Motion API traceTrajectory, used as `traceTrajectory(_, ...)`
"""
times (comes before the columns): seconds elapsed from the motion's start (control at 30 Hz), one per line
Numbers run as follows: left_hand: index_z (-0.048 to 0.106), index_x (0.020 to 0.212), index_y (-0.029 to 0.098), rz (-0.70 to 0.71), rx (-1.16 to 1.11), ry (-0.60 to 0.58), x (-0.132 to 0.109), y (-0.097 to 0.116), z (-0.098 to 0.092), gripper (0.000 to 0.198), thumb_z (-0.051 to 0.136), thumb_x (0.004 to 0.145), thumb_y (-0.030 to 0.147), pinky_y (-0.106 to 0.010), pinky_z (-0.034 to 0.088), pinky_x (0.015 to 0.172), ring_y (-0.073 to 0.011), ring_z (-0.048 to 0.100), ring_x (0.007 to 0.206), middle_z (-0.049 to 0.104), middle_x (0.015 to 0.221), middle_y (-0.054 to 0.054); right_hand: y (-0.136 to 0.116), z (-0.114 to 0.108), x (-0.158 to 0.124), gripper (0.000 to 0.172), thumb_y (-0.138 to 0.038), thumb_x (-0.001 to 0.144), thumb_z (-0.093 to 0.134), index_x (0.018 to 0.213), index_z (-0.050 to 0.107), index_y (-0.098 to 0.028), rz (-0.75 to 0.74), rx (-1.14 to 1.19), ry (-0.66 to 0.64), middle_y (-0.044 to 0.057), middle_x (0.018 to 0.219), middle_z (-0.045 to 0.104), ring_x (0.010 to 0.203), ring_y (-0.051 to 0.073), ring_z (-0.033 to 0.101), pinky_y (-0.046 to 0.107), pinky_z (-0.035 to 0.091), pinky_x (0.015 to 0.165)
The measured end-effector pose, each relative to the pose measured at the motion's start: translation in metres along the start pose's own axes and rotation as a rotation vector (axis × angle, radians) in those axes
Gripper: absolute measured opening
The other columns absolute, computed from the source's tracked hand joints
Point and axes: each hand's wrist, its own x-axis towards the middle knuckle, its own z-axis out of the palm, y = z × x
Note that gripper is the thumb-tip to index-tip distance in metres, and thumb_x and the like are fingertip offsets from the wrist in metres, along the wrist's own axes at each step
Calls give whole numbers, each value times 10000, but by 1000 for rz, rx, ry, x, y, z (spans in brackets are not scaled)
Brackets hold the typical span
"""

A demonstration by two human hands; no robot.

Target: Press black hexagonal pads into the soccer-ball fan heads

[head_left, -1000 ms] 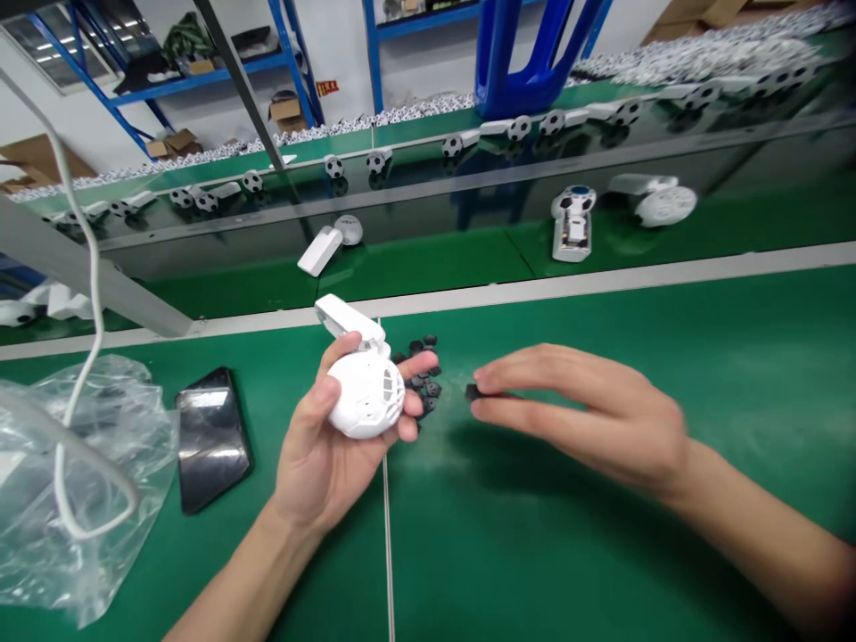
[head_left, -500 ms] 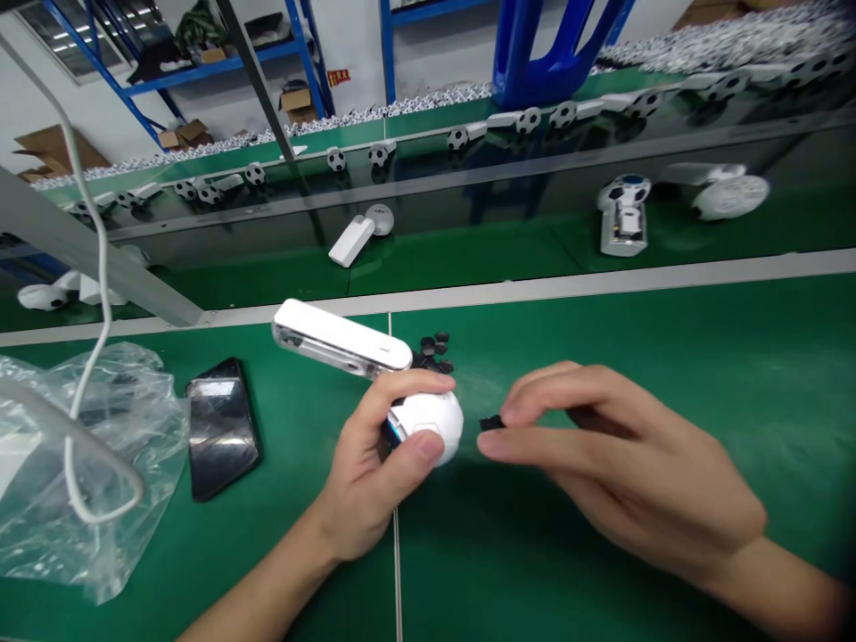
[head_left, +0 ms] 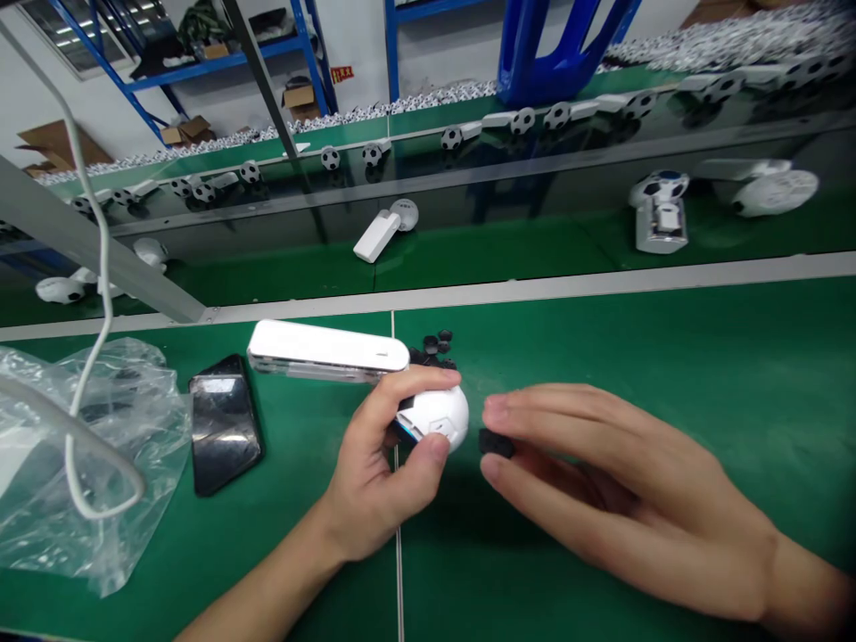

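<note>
My left hand [head_left: 388, 464] is closed around the round white head [head_left: 438, 417] of a ball-headed device. The device's long white body [head_left: 327, 346] points left, with a clear strip along its lower side. To the right, my right hand [head_left: 621, 490] pinches a small black plastic piece [head_left: 496, 442] between thumb and fingertips. A short gap separates that piece from the white head. Several more black pieces [head_left: 434, 346] lie on the green table just behind my left hand, some of them hidden by the device.
A dark phone [head_left: 226, 423] and a clear plastic bag [head_left: 127, 464] lie at left, with a white cable [head_left: 102, 267] above the bag. Beyond a pale rail [head_left: 508, 294], more white devices [head_left: 378, 235] lie on a green surface. A blue stool [head_left: 545, 62] and football-patterned pieces [head_left: 522, 120] are farther back.
The device has turned in my left hand, its long body now nearer level. My right hand has rolled, its fingers straighter, and the black piece shows more of its face.
</note>
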Motion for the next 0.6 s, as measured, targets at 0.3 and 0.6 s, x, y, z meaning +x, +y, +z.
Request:
traceTrajectory(0.3,685,1465,389,88,84,-63,0,-1,-5,357,618,1115,353,-390,435,1153,-291,583,1350,699,1394,-32,-2,12,-2,183,-271,953,885,1043,756,-365,125,179,36,-57,795,721,682,152,719,281,648,672)
traceTrajectory(0.6,642,1505,394,49,106,-141,0,2,-1,389,616,1119,353,-398,420,1168,-308,528,1426,708,1372,-27,5,9,2,113,-205,1008,805,1062,805,-305,261,406,-60,6,944,801,822,169,747,268,619,695)
